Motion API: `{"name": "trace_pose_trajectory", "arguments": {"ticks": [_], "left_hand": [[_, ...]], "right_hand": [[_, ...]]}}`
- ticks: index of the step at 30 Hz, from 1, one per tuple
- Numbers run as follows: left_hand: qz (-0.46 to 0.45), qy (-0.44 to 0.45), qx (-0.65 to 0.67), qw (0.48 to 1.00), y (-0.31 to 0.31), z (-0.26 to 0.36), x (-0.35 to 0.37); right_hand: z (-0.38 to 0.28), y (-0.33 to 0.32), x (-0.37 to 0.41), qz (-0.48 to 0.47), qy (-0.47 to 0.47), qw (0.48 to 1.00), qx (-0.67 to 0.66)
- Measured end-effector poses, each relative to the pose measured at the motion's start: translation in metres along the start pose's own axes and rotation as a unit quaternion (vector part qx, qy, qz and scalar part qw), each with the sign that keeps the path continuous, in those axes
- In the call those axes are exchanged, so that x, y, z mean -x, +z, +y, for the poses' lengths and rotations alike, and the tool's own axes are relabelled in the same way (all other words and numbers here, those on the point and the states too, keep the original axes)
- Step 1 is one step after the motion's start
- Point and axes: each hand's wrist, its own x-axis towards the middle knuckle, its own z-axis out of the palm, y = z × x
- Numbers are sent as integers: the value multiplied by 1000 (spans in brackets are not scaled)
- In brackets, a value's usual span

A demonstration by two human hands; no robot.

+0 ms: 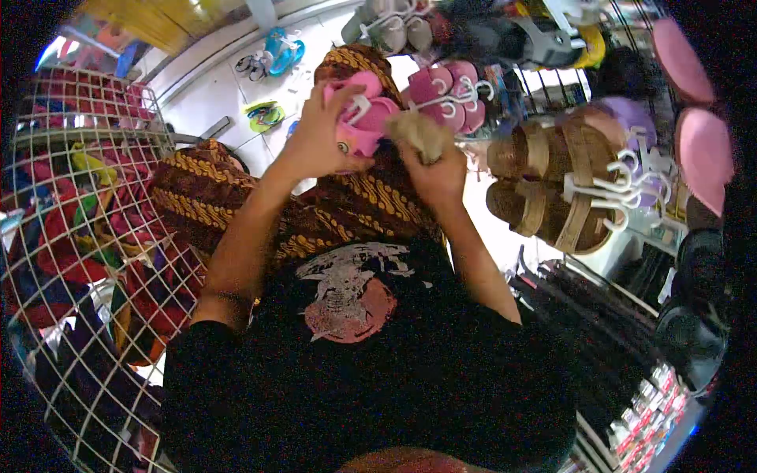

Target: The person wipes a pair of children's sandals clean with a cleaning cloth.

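Up in front of the hanging shoe display, the left hand (315, 138) holds a pair of pink sandals (371, 118) clipped on a white hanger (361, 106), while the right hand (438, 173) presses a tan fluffy cloth (422, 132) against the pair's right edge. Judging by that contact, the wiping of this pair is under way rather than finished. The pair is off the rack and in the hand, and the cloth sits on one side only. How much of the surface is already cleaned cannot be told. Hanging the pair among the others is not yet done.

The left fingers (330, 96) are spread and curled over the top and side of the pink sandals, clamped on them firmly enough to carry the pair. The right fingers (430, 162) are bunched tight around the cloth, with its fluffy end sticking out above the fist and touching the sandals.

Just beside to the right hang another pink pair (453, 91) and, lower, brown strapped sandals (552, 181). A white wire basket (87, 142) full of coloured goods stands well apart on the left, and a brown patterned fabric (355, 205) lies below the hands.
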Motion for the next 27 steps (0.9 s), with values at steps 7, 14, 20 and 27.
{"name": "trace_pose_trajectory", "arguments": {"ticks": [7,14,20,27], "left_hand": [[-1,-42,-25,999,0,-9,5],[14,-41,-23,999,-3,-15,1],[53,-6,1,999,6,-7,-6],[73,65,-83,992,16,-16,-3]], "right_hand": [[-4,6,3,-53,-58,997,11],[-4,12,-9,-23,-58,998,-8],[4,1,-21,-141,-41,973,-181],[-5,-3,-22,-109,-3,981,-162]]}}
